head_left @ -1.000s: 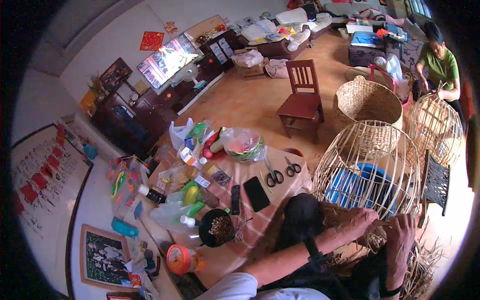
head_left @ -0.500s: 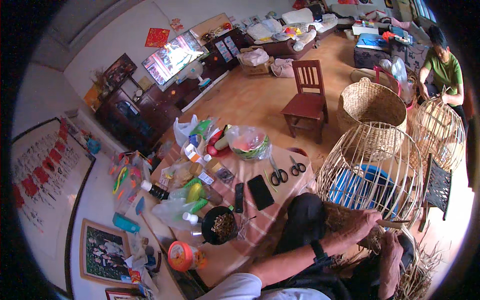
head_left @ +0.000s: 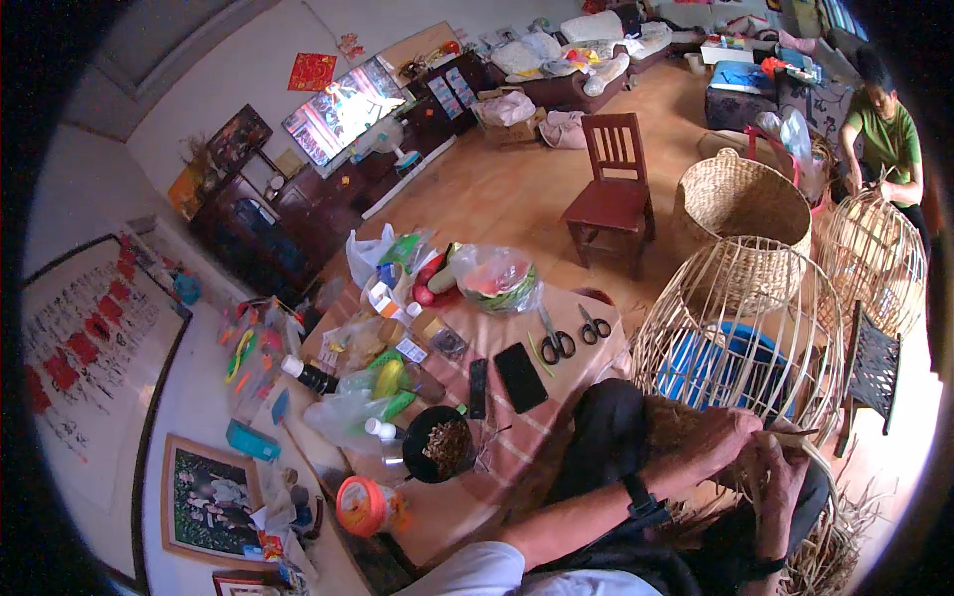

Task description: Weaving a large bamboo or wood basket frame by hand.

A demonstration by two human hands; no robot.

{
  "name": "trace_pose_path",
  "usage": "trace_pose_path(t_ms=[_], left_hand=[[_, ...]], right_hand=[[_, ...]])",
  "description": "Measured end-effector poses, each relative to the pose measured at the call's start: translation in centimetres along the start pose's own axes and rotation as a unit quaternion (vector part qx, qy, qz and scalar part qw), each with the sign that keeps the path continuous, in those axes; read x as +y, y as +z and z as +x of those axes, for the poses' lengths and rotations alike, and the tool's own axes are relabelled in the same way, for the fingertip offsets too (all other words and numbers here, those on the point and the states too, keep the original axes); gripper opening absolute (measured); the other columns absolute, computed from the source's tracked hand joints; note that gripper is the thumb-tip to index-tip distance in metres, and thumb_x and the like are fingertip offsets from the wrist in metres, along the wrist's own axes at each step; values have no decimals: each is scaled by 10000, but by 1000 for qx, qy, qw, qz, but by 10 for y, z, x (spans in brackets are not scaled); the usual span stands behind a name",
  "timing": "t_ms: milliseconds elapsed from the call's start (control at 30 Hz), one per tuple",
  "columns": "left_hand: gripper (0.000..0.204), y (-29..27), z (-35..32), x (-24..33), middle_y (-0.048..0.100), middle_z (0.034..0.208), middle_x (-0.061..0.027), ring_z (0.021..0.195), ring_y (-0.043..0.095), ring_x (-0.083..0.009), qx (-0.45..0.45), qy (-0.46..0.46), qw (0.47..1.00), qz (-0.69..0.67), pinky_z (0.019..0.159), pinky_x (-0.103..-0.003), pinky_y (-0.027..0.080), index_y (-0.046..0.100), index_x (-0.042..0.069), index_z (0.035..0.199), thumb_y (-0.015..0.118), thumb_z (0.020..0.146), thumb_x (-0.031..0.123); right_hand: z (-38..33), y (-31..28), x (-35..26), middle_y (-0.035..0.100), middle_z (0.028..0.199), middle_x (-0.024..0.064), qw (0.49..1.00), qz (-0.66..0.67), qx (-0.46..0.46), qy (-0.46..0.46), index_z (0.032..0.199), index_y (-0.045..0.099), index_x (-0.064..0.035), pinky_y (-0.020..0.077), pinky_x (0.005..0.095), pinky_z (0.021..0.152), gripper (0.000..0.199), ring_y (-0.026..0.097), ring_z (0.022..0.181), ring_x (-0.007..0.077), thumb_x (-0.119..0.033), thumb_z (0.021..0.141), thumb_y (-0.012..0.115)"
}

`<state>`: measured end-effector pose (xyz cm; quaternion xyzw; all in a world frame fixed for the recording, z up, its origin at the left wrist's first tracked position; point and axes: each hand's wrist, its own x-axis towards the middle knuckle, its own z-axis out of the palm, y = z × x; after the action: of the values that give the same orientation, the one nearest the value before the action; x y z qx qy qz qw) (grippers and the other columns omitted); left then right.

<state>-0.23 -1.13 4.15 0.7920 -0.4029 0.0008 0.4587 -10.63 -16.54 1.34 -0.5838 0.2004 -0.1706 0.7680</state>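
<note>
My left hand [head_left: 727,437], a dark band on its wrist, is closed over my lap at the near side of a ribbed basket frame [head_left: 740,328]. A thin dark stick-like piece [head_left: 798,431] juts out to the right beside its fingers; its exact kind is unclear. Close by, my right hand [head_left: 780,482] is bent with fingers pinched, and what they hold is hidden. Dry straw-like strands [head_left: 840,521] spread to the right of and below my hands. A brown fibrous bundle [head_left: 671,427] lies by my left forearm.
A table [head_left: 487,417] at left carries scissors [head_left: 558,345], a black phone [head_left: 520,377], a dark bowl [head_left: 437,444] and bags. Beyond stand a red chair [head_left: 611,189] and a woven basket [head_left: 740,214]. A person in green [head_left: 884,144] handles another basket frame [head_left: 873,258] at right.
My hands have drawn closer together and shifted slightly. The pale part of the stick-like piece that showed between them is now mostly covered. The whole view has tilted a little.
</note>
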Motion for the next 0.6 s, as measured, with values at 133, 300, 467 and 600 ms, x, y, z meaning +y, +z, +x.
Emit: trace_pose_path(t_ms=[133,300,467,600], left_hand=[[92,4,-2,-3,645,771,-204,785,696,-401,-28,-37,998,32,686,-509,520,659,33,887,647,885,123],[405,-9,-17,1,704,1143,-220,1063,699,-369,-74,76,992,65,904,-455,560,611,-22,1311,595,932,119],[549,14,-39,9,531,1445,-271,1382,495,-392,-198,68,934,288,1191,-487,391,507,-129,1434,502,949,129],[422,-1,-46,18,637,1175,-160,1102,581,-281,48,204,897,390,975,-408,468,645,-73,1283,558,925,133]], right_hand=[[12,-9,7,706,1048,73,996,-15,75,-34,1243,621,-30,513,267,700,341,660,858,146,-111,951,776],[28,-21,17,691,1053,48,992,-37,113,-47,1283,615,-16,513,275,691,376,628,844,121,-89,945,762],[47,-18,-4,655,1000,50,982,-45,-39,-181,1236,624,-10,511,301,740,308,617,872,138,-52,942,705],[47,6,-42,611,917,123,924,-306,-128,-192,979,636,14,489,366,709,120,600,829,228,-13,883,703]])
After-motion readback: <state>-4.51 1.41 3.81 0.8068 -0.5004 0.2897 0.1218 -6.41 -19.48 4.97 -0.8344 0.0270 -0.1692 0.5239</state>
